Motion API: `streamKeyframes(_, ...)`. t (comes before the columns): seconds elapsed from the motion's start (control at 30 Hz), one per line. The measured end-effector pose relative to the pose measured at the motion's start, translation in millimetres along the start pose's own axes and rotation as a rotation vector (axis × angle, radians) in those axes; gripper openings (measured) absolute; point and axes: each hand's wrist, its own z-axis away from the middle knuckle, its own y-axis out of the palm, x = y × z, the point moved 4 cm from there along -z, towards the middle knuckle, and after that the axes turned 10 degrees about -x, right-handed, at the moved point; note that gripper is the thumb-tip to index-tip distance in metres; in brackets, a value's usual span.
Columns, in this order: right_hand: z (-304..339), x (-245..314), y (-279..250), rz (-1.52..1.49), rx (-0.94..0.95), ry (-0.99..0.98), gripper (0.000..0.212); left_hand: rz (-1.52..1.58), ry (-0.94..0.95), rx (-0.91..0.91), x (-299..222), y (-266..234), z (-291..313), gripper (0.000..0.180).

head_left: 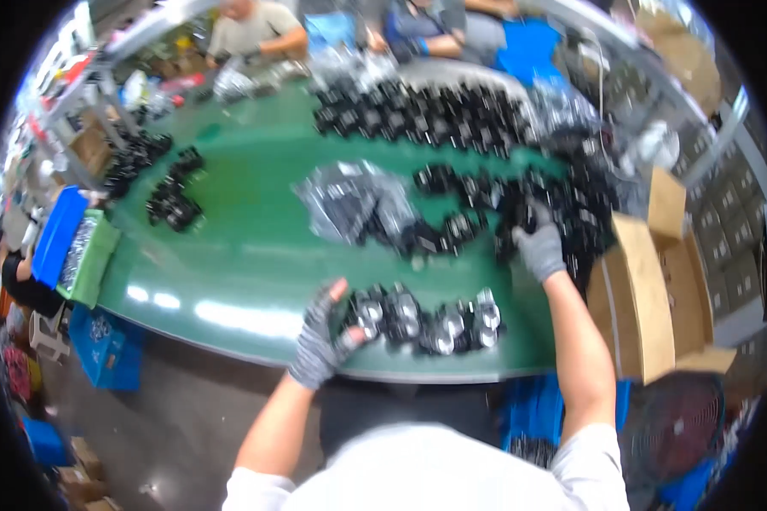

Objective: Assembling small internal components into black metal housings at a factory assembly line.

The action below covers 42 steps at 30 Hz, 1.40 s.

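Observation:
On the green table [239, 187], a short row of black parts with shiny round silver faces [443, 328] lies near the front edge. My left hand [318, 341], in a grey glove with bare fingertips, is at the left end of this row, thumb and forefinger spread apart. Farther right, my right hand [541, 247], also gloved, reaches into a dense group of black parts [579, 209]. Its thumb and fingers close around one black part, though blur hides the exact grip. Between the hands lie more black parts [439, 234] and a crumpled clear plastic bag [345, 200].
Rows of black parts [418, 115] cover the table's far side. An open cardboard box [648, 298] stands at the right edge. At the left are a green bin [98, 260] and a blue crate [104, 349]. Two people work across the table; a fan [682, 426] stands lower right.

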Motion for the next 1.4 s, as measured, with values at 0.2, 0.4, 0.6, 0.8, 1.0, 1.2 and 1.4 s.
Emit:
streamKeyframes(0.2,97,1,-33,-0.01,-0.086,-0.216,0.07,0.245,-0.105,0.078,-12,8,-20,0.086)
streamKeyframes(0.4,173,-13,-56,0.088,-0.079,-0.451,0.071,0.128,-0.041,0.068,-7,5,-15,0.088)
streamKeyframes(0.6,187,5,-84,0.163,0.085,-0.233,0.067,0.149,-0.068,0.064,-9,5,-5,0.085)
streamKeyframes(0.8,172,16,-106,-0.052,0.183,0.023,0.074,0.181,-0.095,0.053,-10,4,-8,0.084)
streamKeyframes(1.0,171,16,-80,0.001,0.158,0.173,0.084,0.123,-0.012,0.073,-10,9,-10,0.088)
streamKeyframes(1.2,175,39,-80,0.075,0.179,-0.127,0.08,0.095,-0.105,0.12,-5,-6,-3,0.093)
streamKeyframes(1.4,200,67,-187,-0.039,0.137,0.073,0.067,0.109,-0.028,0.15,15,9,-10,0.091)
